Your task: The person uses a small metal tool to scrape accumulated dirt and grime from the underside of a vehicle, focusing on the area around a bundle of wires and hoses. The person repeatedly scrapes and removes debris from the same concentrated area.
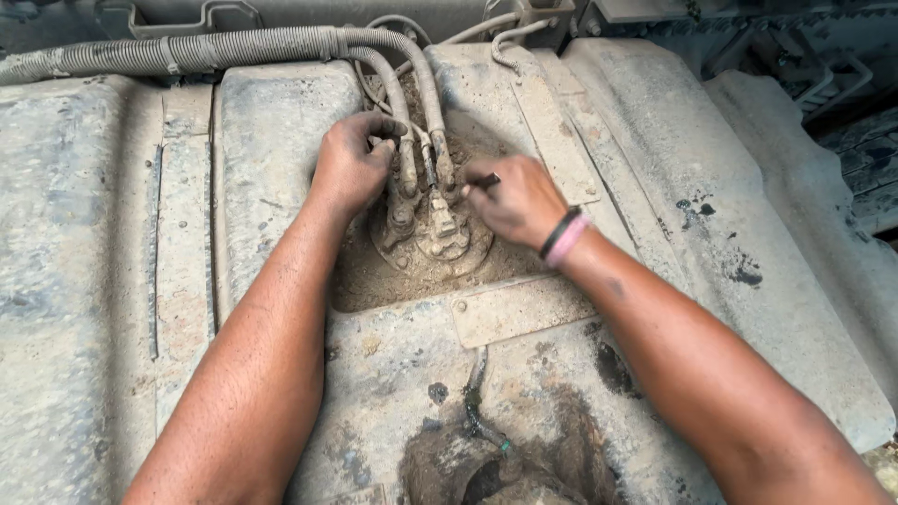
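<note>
A large, dirt-caked tank (271, 140) fills the head view. In a sunken pocket at its top centre sits a round fitting plate (440, 245) with several upright connectors. Corrugated hoses (234, 49) run in from the upper left and bend down onto those connectors. My left hand (354, 161) is closed around the left hose just above its connector. My right hand (516, 198) pinches a small dark tool or clip at the connector on the right side; the object is mostly hidden by my fingers. A black and a pink band circle my right wrist (564, 237).
Loose dirt fills the pocket around the fitting plate. A thin wire (472, 397) runs down the tank's front into a dark recess (482, 472). Dark stains (697, 210) mark the tank on the right. Metal frame parts (823, 75) lie at the upper right.
</note>
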